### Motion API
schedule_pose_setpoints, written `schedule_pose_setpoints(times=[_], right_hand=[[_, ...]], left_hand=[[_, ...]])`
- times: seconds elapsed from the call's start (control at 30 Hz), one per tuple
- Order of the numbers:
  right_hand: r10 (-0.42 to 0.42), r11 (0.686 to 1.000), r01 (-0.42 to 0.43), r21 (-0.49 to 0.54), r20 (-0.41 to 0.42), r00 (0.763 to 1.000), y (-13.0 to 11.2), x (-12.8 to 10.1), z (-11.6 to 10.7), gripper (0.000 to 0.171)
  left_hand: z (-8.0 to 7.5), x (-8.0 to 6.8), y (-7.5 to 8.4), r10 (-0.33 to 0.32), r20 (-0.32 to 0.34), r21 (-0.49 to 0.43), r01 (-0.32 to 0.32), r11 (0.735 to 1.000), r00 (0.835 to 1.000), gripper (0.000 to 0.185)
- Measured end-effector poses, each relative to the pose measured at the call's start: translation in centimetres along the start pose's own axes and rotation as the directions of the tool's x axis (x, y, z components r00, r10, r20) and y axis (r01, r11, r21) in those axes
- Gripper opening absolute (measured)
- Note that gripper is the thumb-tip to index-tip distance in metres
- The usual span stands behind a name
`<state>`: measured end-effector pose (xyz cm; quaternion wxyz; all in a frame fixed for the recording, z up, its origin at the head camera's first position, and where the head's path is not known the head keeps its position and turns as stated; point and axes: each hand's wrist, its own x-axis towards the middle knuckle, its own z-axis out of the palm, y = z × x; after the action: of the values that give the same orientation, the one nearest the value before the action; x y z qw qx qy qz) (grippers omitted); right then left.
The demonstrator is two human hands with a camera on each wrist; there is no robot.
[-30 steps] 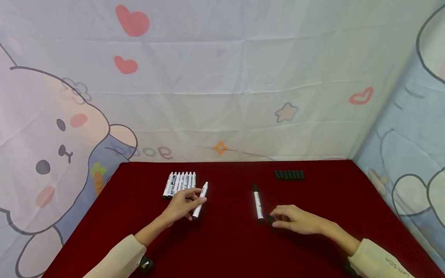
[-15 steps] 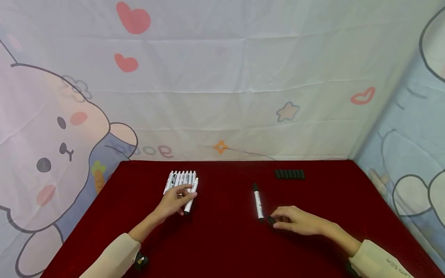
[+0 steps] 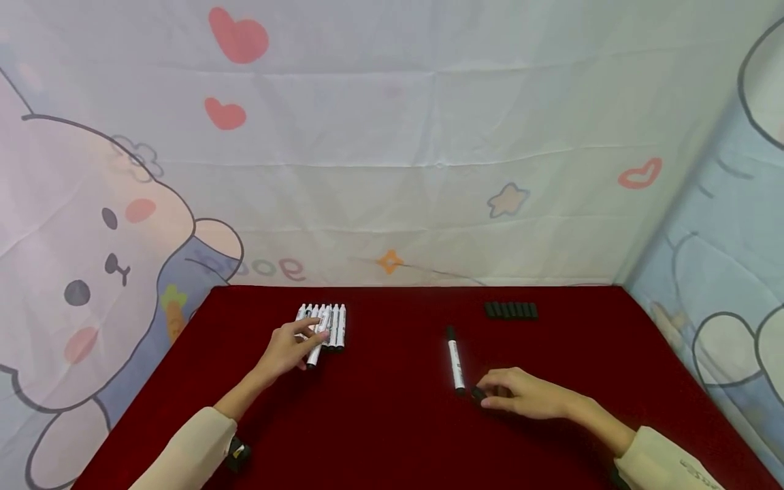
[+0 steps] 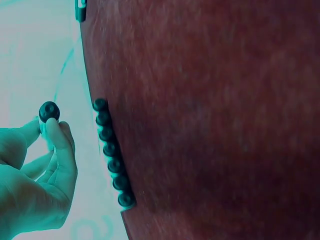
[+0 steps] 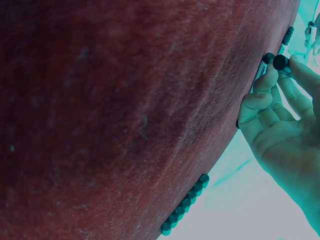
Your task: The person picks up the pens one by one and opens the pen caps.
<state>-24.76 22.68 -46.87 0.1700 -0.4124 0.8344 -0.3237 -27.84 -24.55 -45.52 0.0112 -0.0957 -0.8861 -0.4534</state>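
My left hand (image 3: 284, 350) pinches a white uncapped marker (image 3: 314, 355) between thumb and fingers, in front of a row of uncapped white markers (image 3: 334, 333). In the left wrist view the held marker's black end (image 4: 49, 112) faces the camera, raised off the cloth. Part of the row is hidden behind that hand in the head view. With bent fingers, my right hand (image 3: 520, 393) holds a small black marker cap (image 3: 478, 393), which also shows in the right wrist view (image 5: 281, 63). Just left of it lies a capped white marker (image 3: 455, 364).
At the back right several black caps (image 3: 511, 310) lie side by side in a row. Dark red cloth (image 3: 392, 422) covers the table. A printed curtain (image 3: 392, 136) hangs behind the far edge and along the sides.
My left hand has moved left and slightly back with the marker, from the right of the row to in front of it. The right hand stays in place with the cap.
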Motion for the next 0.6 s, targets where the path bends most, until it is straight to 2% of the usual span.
schedule_pose_setpoints(times=[0.23,0.47,0.6], right_hand=[[-0.005,1.0,0.005,-0.002,0.002,1.0,-0.1,-0.1,-0.1,0.039],[-0.012,1.0,0.012,-0.012,-0.006,1.0,-0.1,-0.1,-0.1,0.04],[-0.006,1.0,0.006,-0.009,-0.007,1.0,0.0,-0.1,0.0,0.041]], left_hand=[[-1.3,1.0,-1.2,-0.036,-0.056,-0.003,0.036,0.999,0.998,0.053],[-2.5,2.3,-3.7,0.061,-0.077,0.093,-0.054,0.994,0.995,0.05],[-3.0,2.6,-4.8,0.05,-0.086,0.103,-0.041,0.994,0.995,0.051]])
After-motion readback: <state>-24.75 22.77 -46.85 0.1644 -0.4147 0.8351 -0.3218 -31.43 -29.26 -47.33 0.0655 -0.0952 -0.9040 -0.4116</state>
